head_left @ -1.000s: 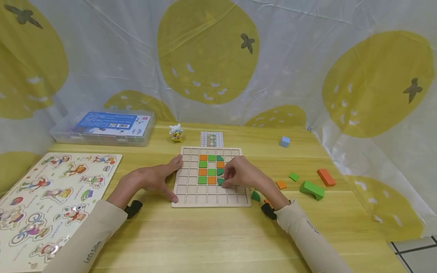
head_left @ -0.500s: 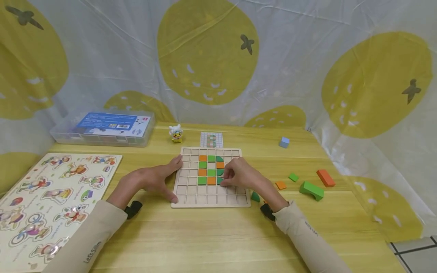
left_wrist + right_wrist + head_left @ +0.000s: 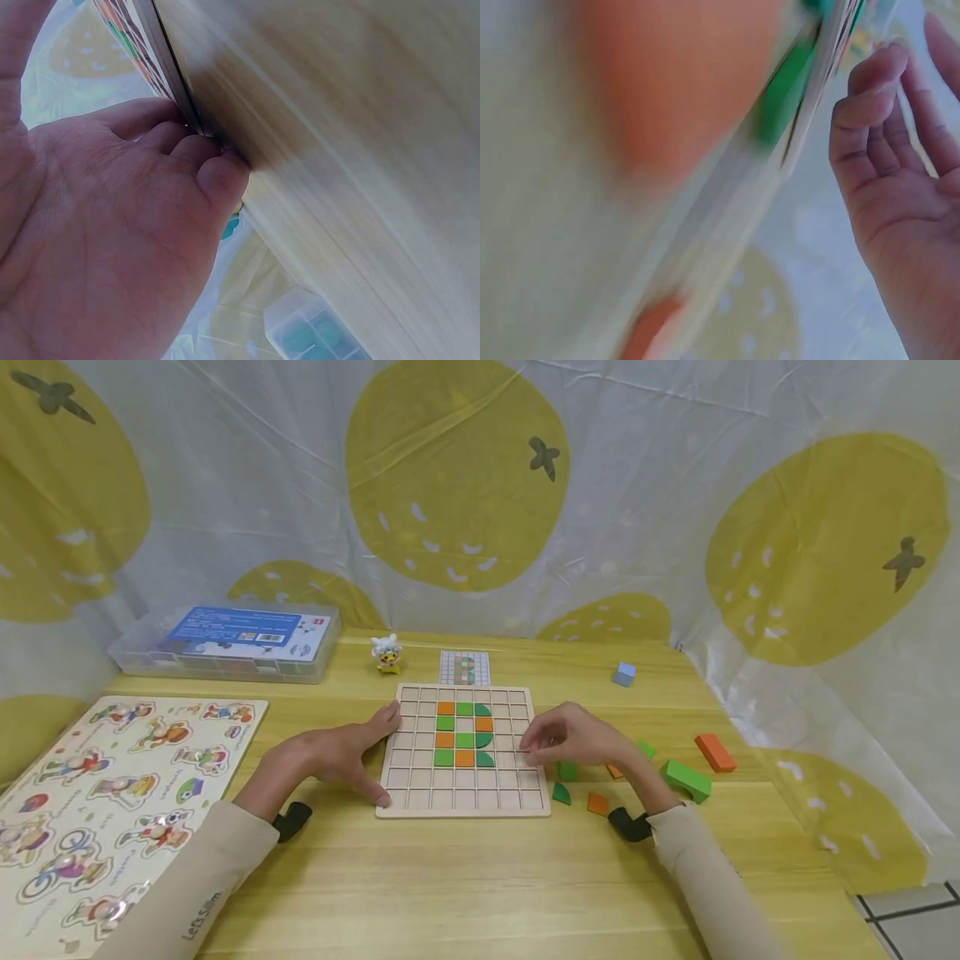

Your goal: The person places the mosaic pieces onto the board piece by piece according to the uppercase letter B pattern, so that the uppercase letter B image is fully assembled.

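Note:
A wooden grid board (image 3: 465, 792) lies on the table, with orange and green square tiles and dark green rounded tiles in its middle cells. My left hand (image 3: 337, 753) rests along the board's left edge, thumb at the near corner and forefinger spread farther up. In the left wrist view, its other fingertips touch the edge near the tabletop. Over the board's right side hovers my right hand (image 3: 576, 739), loosely bent, with nothing visible between its fingers. A dark green rounded tile (image 3: 485, 760) lies in the cell at the pattern's lower right. Behind the board lies a printed pattern card (image 3: 464, 668).
Right of the board lie a green rounded tile (image 3: 561, 792), an orange tile (image 3: 597, 803), a green arch block (image 3: 686, 780), an orange block (image 3: 715, 752) and a blue cube (image 3: 624, 674). A figurine (image 3: 387, 653), plastic box (image 3: 225, 647) and picture puzzle (image 3: 246, 727) stand left.
My right hand has let go of the dark green rounded tile and moved right, uncovering that tile in its cell. The left hand and board have stayed put.

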{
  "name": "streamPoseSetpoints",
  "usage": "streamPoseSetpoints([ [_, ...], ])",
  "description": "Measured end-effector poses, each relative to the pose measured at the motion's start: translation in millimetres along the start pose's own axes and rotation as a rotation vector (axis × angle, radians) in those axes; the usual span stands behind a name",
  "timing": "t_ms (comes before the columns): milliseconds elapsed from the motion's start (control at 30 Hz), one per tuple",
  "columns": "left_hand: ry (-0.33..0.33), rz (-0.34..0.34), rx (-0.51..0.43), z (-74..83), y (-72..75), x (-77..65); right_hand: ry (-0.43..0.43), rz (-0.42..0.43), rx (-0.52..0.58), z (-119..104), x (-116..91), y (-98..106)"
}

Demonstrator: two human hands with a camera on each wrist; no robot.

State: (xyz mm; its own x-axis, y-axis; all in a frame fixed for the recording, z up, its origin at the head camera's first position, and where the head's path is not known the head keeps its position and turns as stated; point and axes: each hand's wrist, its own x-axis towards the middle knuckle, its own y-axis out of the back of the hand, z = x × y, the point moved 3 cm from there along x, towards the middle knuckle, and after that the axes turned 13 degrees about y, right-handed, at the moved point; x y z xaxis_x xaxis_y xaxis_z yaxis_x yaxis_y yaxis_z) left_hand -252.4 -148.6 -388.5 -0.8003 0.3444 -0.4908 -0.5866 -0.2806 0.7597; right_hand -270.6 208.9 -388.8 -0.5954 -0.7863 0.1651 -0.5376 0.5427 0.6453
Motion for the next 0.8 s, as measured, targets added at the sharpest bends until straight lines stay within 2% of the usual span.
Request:
streamPoseSetpoints([
  [133, -0.003, -0.003, -0.005, -0.9, 0.4, -0.1, -0.011, 0.025, 0.069, 13, -30, 21],
  [300, -0.014, 0.005, 0.005, -0.7, 0.0, 2.3, -0.019, 0.016, 0.084, 21, -63, 41],
  [500, -0.025, 0.013, -0.002, -3.1, 3.4, -1.6, -0.037, -0.011, 0.058, 25, -74, 55],
  [800, -0.032, 0.002, -0.003, 1.4, 2.3, -3.2, -0.121, -0.015, -0.087, 27, -90, 62],
])
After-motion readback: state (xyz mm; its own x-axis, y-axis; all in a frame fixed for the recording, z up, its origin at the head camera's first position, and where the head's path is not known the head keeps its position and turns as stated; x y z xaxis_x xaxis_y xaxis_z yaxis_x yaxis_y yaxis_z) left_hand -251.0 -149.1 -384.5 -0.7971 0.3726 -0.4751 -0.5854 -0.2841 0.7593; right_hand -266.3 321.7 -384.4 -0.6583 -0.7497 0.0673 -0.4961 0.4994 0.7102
